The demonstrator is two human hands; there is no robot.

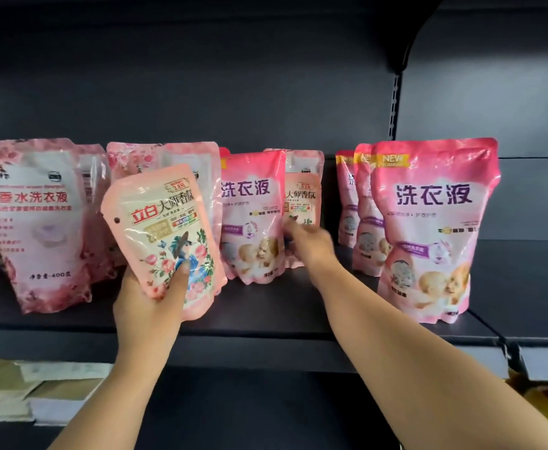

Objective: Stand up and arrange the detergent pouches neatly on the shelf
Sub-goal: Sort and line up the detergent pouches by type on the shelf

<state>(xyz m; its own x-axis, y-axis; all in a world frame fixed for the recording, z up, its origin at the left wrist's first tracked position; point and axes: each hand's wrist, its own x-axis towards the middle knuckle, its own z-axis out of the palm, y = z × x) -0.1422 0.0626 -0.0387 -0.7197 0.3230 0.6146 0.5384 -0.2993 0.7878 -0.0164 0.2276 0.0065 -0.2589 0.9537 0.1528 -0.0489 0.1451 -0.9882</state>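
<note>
Holding small pouch (165, 241) in left hand (146, 306), thumb across its lower front, long axis tilted top-left, lifted off shelf (266, 316) at frame centre-left. Right hand (308, 245) reaches back at centre, fingers on a matching pouch (301, 196) behind the pink one (253, 216); grip blurred, can't tell if closed. Right hand is nearer that rear pouch, w/ open gap just right of it.

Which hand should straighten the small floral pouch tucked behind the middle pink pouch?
Right. The right hand already reaches that small floral pouch behind the middle pink pouch, while the left hand is busy gripping the tilted floral pouch off the shelf.
</note>
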